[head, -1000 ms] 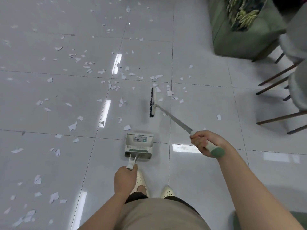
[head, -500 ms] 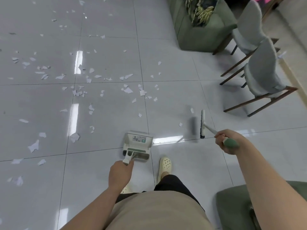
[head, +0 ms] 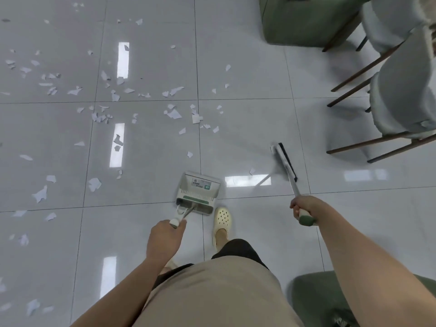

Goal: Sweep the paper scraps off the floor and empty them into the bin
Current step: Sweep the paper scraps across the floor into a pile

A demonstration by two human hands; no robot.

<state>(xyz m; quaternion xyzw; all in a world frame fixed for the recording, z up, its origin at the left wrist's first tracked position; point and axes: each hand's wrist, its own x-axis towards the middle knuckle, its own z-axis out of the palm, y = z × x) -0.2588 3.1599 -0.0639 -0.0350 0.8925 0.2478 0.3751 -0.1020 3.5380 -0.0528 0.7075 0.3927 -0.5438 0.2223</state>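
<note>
Several white paper scraps [head: 174, 114] lie scattered over the grey tiled floor [head: 254, 74], mostly to the left and ahead of me. My left hand [head: 164, 240] grips the handle of a white and green dustpan [head: 198, 193], which stands on the floor just in front of my foot. My right hand [head: 304, 208] grips the green-tipped handle of a broom. The broom head [head: 284, 161] is to the right of the dustpan, blurred by motion, with one scrap [head: 252, 171] lying just left of it. No bin is in view.
A green sofa [head: 306, 20] stands at the top right. Two grey chairs [head: 401, 95] with dark wooden legs stand along the right edge. A green cushioned seat [head: 330, 300] is at the bottom right. My foot in a cream clog [head: 221, 224] is beside the dustpan.
The broom head has swung from the scraps ahead over to the right of the dustpan. My view has turned right and I have stepped forward. The dustpan stays in my left hand.
</note>
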